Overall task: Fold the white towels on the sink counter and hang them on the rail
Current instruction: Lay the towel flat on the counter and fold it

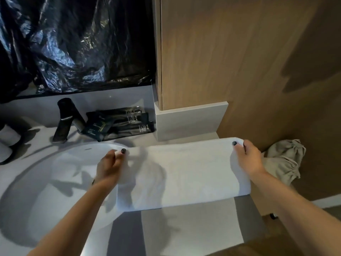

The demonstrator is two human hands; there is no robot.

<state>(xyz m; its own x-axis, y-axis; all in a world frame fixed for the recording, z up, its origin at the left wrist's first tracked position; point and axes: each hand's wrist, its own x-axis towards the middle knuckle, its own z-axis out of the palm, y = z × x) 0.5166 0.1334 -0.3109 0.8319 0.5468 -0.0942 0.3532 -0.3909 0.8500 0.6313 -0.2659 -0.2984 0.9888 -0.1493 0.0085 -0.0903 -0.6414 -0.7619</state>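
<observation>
A white towel [186, 174] lies folded over on the sink counter [188, 226], to the right of the basin, with its lower layer hanging over the front edge. My left hand [110, 165] pinches the towel's far left corner, thumb on top. At the far right corner my right hand [249, 159] grips the fold in the same way. No rail is in view.
The white basin [55, 182] fills the left. A black tap [64, 121] and dark sachets [120, 122] stand behind it. Black plastic sheeting [73, 43] covers the mirror. A wooden wall panel [258, 61] rises at the right, with a beige crumpled cloth [286, 159] below it.
</observation>
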